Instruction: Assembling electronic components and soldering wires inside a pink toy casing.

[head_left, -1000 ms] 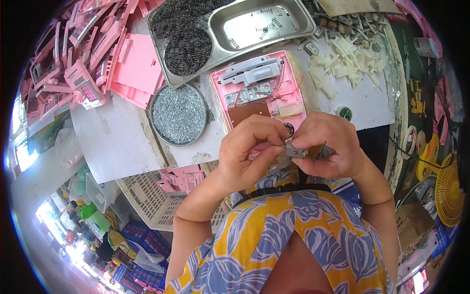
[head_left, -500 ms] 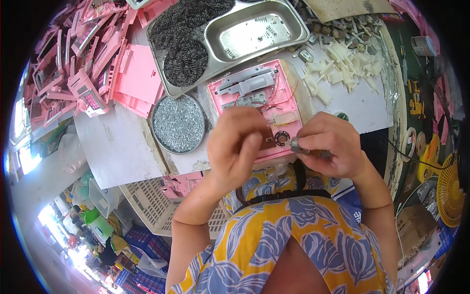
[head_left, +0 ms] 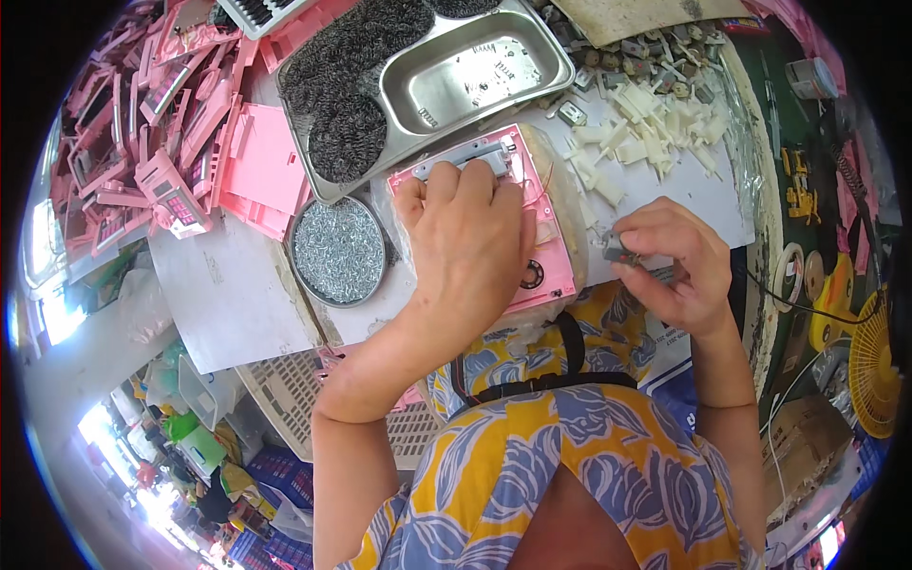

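A pink plastic casing (head_left: 567, 258) lies on the table in front of me, with a grey plastic mechanism (head_left: 492, 155), thin red wires and a round black part (head_left: 532, 275) inside. My left hand (head_left: 467, 237) is over its middle, fingers bent down across the lower edge of the mechanism. Its fingertips are hidden, so whatever they grip cannot be seen. Right of the casing, my right hand (head_left: 676, 266) pinches a small grey metal motor (head_left: 619, 249) between thumb and fingers, raised above the table edge.
Dark springs (head_left: 347, 142) fill part of a metal tray (head_left: 560, 71) at the back. A round dish of screws (head_left: 337, 252) stands left of the casing. Pink parts (head_left: 256, 157) pile up at far left. White plastic pieces (head_left: 646, 123) and more small motors lie at back right.
My left hand has moved up and away from the casing's near edge, onto the grey mechanism. My right hand has drawn off to the right with the motor, away from the round black part.
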The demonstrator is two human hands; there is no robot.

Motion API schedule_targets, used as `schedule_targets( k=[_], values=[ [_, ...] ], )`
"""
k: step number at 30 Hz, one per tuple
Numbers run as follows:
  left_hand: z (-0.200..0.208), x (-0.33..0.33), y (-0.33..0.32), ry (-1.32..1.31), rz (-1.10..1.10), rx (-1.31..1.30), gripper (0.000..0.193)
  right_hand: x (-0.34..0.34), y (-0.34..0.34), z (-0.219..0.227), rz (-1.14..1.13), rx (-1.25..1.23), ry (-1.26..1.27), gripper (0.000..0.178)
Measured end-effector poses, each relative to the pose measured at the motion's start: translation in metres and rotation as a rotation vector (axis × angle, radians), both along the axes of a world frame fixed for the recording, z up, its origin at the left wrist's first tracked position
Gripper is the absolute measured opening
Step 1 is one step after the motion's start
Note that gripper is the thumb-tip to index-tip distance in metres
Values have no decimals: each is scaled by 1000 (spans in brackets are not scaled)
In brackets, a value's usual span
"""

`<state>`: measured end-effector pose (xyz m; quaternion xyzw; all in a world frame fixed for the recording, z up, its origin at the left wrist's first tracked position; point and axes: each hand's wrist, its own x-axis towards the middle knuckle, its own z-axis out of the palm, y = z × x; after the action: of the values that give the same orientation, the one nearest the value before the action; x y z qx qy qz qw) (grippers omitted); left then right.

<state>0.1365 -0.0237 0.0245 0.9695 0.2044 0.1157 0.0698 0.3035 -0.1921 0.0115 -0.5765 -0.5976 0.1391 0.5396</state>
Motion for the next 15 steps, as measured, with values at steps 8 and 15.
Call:
schedule_targets(
  k=[8,15],
  values=[
    [-13,-18,2,-241,31,-139,11,6,13,6,-59,-173,44,26],
    [-23,-53,12,-368,166,-442,3,1,56,-3,1,-318,-320,25]
  ],
)
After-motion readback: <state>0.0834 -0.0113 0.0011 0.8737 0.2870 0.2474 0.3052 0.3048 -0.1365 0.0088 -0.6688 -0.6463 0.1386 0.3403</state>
